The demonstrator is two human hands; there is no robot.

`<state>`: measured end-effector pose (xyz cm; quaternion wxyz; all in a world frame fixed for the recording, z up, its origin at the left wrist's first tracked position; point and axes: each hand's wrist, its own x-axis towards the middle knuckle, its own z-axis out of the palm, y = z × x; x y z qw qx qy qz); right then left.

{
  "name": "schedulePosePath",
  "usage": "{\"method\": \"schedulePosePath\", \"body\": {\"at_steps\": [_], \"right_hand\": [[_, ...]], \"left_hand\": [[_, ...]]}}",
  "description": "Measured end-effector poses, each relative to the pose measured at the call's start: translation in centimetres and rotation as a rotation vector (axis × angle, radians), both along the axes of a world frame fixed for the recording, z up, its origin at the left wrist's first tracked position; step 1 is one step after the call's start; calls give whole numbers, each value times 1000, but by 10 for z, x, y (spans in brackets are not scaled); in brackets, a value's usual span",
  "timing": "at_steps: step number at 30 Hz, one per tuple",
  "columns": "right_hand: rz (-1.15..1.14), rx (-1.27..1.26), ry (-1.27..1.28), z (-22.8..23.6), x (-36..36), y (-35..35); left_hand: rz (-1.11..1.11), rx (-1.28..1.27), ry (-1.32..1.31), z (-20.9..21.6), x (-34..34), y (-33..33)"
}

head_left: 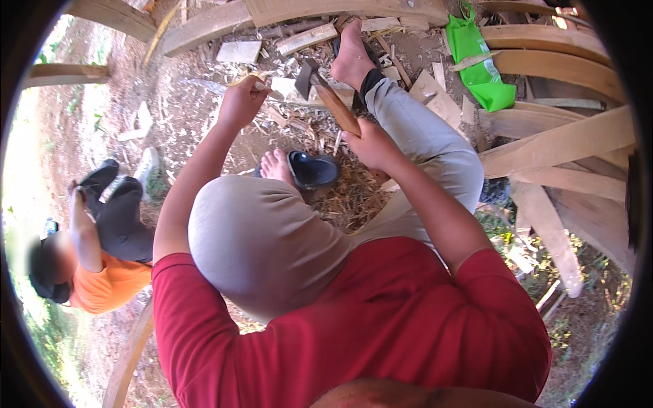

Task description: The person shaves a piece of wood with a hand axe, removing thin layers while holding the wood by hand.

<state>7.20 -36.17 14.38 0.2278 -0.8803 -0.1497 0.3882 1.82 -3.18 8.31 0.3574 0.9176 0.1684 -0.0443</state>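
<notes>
My right hand point(374, 144) is wrapped round the wooden handle of a hammer point(337, 105). Its dark metal head is up by a pale wooden block point(292, 92) on the ground; I cannot tell whether they touch. To the left of that block, my left hand point(243, 103) is closed, fingers pinched together. Something small and pale shows at its fingertips, too small to name. Beyond the block rests my bare right foot point(349, 58). Nearer, my left foot point(276, 166) is beside a black clog point(314, 170).
Wood offcuts point(239, 52) and shavings point(354, 197) litter the ground. Curved timber pieces point(558, 64) are piled at the right, with a green bag point(481, 64) beside them. At the left a person in an orange shirt point(112, 282) sits low. Another curved timber point(207, 28) lies at the back.
</notes>
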Motion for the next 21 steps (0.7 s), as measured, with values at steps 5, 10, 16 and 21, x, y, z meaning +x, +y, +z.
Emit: {"method": "schedulePosePath", "body": {"at_steps": [5,10,16,21], "right_hand": [[98,-115,-18,-18,18,37],[195,-112,-122,-11,26,78],[290,-122,-208,-46,21,92],[252,12,-292,-45,19,97]], "left_hand": [[105,-42,-9,-59,7,-2],[187,-49,72,-63,4,10],[202,-62,146,-67,-6,12],[199,-52,118,-73,-9,11]]}}
